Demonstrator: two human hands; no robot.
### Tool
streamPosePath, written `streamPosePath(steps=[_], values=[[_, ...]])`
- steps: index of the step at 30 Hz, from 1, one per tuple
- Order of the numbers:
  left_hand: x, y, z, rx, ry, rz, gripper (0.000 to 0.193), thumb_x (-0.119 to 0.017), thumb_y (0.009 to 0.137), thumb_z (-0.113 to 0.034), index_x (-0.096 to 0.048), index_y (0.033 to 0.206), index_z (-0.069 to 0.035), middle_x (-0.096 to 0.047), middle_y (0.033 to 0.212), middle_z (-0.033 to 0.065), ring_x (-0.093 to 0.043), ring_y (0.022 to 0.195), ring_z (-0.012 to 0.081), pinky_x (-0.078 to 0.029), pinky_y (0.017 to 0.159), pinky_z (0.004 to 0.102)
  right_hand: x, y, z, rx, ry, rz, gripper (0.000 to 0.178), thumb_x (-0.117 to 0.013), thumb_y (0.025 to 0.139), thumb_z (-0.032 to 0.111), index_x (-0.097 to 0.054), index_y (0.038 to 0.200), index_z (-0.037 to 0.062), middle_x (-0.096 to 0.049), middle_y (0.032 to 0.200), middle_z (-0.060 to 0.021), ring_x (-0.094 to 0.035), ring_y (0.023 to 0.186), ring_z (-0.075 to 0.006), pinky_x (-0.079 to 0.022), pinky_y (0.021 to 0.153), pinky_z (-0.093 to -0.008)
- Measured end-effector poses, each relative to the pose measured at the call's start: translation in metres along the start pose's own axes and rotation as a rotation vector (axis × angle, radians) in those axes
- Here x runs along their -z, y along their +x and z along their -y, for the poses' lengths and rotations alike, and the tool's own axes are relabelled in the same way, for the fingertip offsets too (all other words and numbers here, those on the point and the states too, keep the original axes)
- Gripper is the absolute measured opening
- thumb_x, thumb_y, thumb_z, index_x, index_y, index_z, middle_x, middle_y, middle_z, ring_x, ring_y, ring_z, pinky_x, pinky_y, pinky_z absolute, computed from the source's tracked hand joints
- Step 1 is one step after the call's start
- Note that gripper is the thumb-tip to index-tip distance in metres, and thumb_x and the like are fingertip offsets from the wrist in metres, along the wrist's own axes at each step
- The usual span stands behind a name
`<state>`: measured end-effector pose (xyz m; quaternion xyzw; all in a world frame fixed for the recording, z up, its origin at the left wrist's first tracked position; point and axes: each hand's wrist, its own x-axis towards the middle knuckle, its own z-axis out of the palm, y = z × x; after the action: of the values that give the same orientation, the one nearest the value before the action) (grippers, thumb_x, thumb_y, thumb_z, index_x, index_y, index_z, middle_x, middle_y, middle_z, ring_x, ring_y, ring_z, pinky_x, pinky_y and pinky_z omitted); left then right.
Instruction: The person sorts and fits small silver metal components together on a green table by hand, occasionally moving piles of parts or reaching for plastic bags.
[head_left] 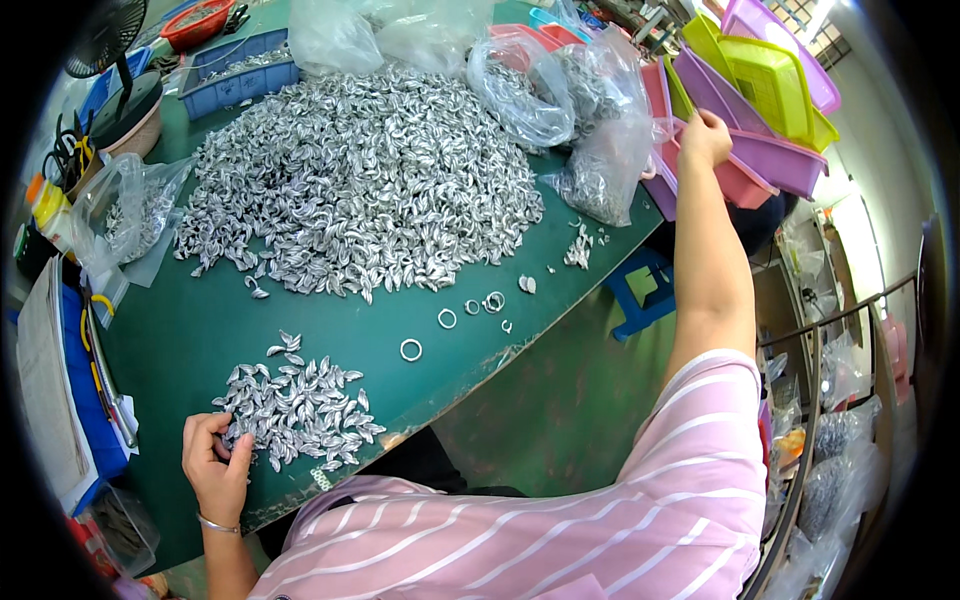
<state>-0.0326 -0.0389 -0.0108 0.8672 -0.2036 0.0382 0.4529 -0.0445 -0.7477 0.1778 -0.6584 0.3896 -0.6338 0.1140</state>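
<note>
At the left edge of a small pile of silver leaf-shaped metal pieces (300,410) rests my left hand (215,465), fingers loosely bent and the thumb apart from them, touching the nearest pieces. My right arm reaches far out to the right, where my right hand (706,138) is closed on the rim of a yellow-green plastic basket (678,88) within a stack. Purple baskets (780,160) and a pink basket (748,180) stand around that hand. Beyond the small pile, a large heap of the same silver pieces (370,180) covers the middle of the green table (170,350).
Several silver rings (411,350) lie near the table's edge. Clear plastic bags (600,170) of parts stand by the baskets. A blue crate (240,75), a small fan (105,40) and pliers (72,150) are at the left. A blue stool (640,290) stands below the table.
</note>
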Motion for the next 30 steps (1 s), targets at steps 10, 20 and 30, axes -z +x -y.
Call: streamPosePath(steps=[10, 20, 30], values=[[0.000, 0.001, 0.000, 0.014, 0.002, -0.017, 0.027, -0.071, 0.070, 0.002, -0.061, 0.095, 0.000, -0.053, 0.088, 0.0062, -0.040, 0.060, 0.0110, -0.036, 0.054, 0.0230, -0.030, -0.008, -0.009, -0.004, -0.702, 1.060, 0.020, -0.064, 0.073, 0.001, -0.071, 0.092, -0.0020, -0.070, 0.086, -0.0161, -0.069, 0.075, -0.0236, -0.053, 0.064, -0.0357], [0.001, 0.002, 0.000, 0.024, -0.016, -0.001, 0.023, -0.071, 0.073, 0.001, -0.062, 0.094, 0.000, -0.054, 0.090, 0.0058, -0.041, 0.061, 0.0104, -0.035, 0.053, 0.0222, -0.035, 0.011, -0.005, 0.340, -1.279, 1.106, 0.032, -0.077, 0.073, 0.020, -0.072, 0.101, 0.0037, -0.069, 0.105, -0.0186, -0.068, 0.097, -0.0294, -0.053, 0.084, -0.0407], [-0.002, 0.004, 0.000, 0.003, -0.019, 0.005, 0.021, -0.071, 0.073, 0.002, -0.063, 0.092, 0.000, -0.054, 0.090, 0.0056, -0.040, 0.061, 0.0100, -0.034, 0.054, 0.0224, -0.003, -0.018, 0.019, 0.041, -0.847, 1.678, 0.046, -0.071, 0.082, 0.017, -0.057, 0.125, 0.0083, -0.068, 0.107, -0.0116, -0.066, 0.087, -0.0237, -0.054, 0.071, -0.0361]])
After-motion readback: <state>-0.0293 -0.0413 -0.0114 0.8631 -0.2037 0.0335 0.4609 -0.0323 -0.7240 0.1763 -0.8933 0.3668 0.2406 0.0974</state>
